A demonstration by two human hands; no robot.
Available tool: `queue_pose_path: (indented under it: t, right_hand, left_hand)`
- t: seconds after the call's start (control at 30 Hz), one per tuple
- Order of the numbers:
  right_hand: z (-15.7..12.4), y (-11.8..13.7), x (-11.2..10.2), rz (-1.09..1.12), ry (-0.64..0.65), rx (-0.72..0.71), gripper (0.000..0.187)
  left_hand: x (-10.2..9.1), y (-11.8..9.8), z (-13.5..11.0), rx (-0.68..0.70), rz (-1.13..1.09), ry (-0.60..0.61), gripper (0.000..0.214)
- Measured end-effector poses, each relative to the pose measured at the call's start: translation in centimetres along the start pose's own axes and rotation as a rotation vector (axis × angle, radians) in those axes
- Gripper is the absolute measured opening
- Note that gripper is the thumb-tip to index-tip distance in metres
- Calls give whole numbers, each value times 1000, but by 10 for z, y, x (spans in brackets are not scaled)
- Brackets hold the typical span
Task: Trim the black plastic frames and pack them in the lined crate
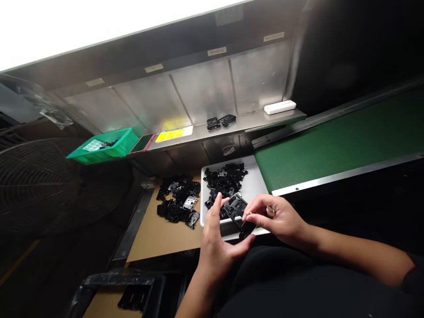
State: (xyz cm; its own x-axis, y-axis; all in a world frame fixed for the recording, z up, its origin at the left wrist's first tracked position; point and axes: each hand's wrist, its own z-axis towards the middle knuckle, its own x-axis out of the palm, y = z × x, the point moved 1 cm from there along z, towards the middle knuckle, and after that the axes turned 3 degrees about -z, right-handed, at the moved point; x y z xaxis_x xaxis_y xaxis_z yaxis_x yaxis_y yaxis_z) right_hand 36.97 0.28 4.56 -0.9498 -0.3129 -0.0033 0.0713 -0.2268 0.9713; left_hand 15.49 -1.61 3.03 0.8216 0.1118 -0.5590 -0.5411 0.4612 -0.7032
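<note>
Far to my left stands the wire guard of a floor fan (35,185), dark and out of the light. Past it, a green plastic crate (102,148) sits on the end of a stainless steel shelf (245,126), with a blue-printed card and some black pieces inside. Next along the shelf are a phone in a pink case (142,142) and a yellow sticker sheet (174,134).

Below them, a cardboard sheet (162,234) lies on the desk, carrying a loose pile of black parts (175,205) with a silver metal plate (190,202) on top. My left hand (217,240) comes up in front of the white tray (255,181), its fingers (216,206) curved and spread in a wide C around a flat black part (236,208). I cannot tell whether they touch its left side or sit just beside it.

That part is over the tray's near edge, above another heap of black parts (225,181). My right hand (280,218), with a ring (270,211) on it, reaches in from the other side, its fingers (255,213) closed narrowly on the part's right edge.

Up on the shelf, two black parts (221,121) lie side by side, near a white box (280,107). Further right runs a green conveyor belt (338,137) in a metal frame.
</note>
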Motion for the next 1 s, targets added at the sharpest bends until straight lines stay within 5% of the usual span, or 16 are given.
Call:
queue_pose_path:
  t: [0.23,0.5,0.77,1.0]
  right_hand:
    - [12,-14,61,17,37,49,29]
    - [24,-12,92,-265,170,-128,13]
    - [31,-30,93,-370,366,-349,6]
    - [41,-90,67,-318,353,-294,18]
  left_hand:
    - [-47,28,-28,-45,33,-13,113]
    - [-74,43,-48,-69,98,-41,108]
    - [-66,39,-53,-92,116,-132,103]
    - [-38,40,-52,-227,202,-230,118]
